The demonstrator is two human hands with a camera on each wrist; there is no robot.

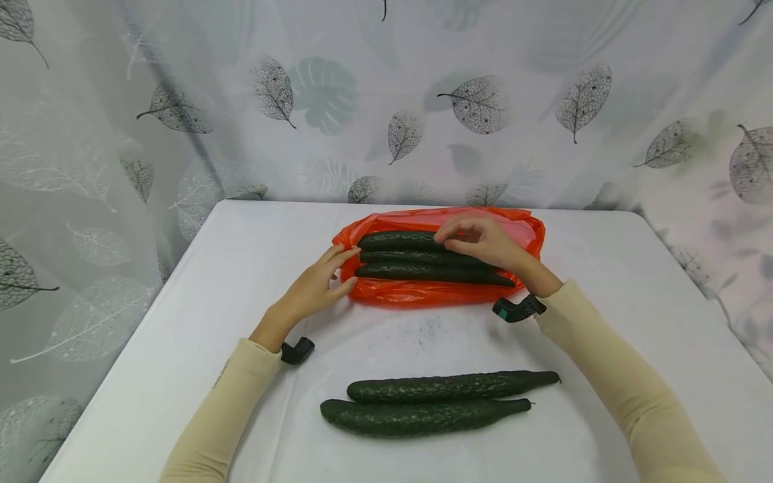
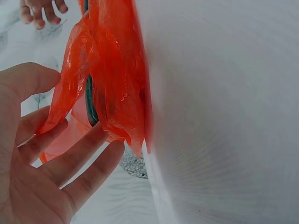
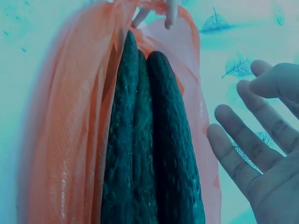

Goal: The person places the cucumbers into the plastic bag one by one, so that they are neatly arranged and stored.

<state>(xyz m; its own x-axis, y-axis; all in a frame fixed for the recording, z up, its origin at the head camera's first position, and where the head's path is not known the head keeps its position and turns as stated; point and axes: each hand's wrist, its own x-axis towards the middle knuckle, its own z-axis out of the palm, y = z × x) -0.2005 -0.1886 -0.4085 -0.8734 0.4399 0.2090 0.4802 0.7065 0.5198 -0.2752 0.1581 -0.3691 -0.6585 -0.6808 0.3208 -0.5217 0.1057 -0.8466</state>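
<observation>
Three dark green cucumbers [image 1: 417,257] lie side by side in an orange-red plastic bag [image 1: 410,295] whose mouth gapes upward. At the bag's left end, my left hand [image 1: 317,285] touches the plastic with spread fingers, thumb apart from them. In the left wrist view, the bag's crumpled edge [image 2: 74,70] passes between thumb and fingers. My right hand [image 1: 486,243] is above the bag's right half, fingers loosely bent and holding nothing. The right wrist view shows that hand [image 3: 266,135] beside the bag's rim, apart from the cucumbers [image 3: 170,140].
Two more cucumbers, one [image 1: 453,387] behind the other [image 1: 423,417], lie on the white tabletop [image 1: 290,429] in front of the bag. A leaf-patterned curtain [image 1: 386,80] hangs behind the table's far edge and along its left side.
</observation>
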